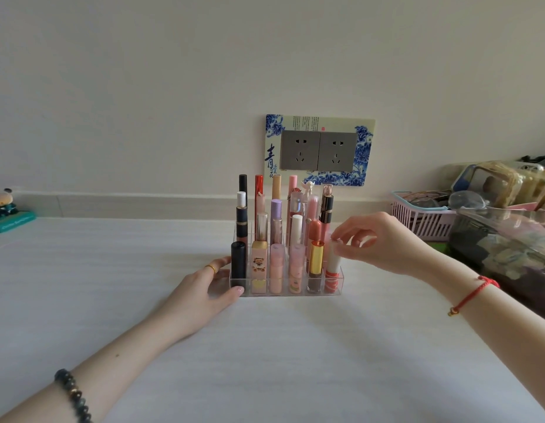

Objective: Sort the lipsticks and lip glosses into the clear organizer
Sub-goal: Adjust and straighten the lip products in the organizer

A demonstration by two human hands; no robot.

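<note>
A clear organizer (340, 280) stands on the white table, its slots filled with several upright lipsticks and lip glosses. My left hand (204, 293) rests against its left front corner, thumb and fingers straight, beside a black tube (238, 264). My right hand (381, 242) pinches the top of a white and red-striped tube (332, 270) that stands in the front right slot. A gold-capped lipstick (316, 259) stands just left of it.
A pink basket (423, 221) with glasses and a heap of clear bags (503, 239) crowd the right side. A small figurine (6, 212) sits at the far left. A decorated socket plate (318, 151) is on the wall behind.
</note>
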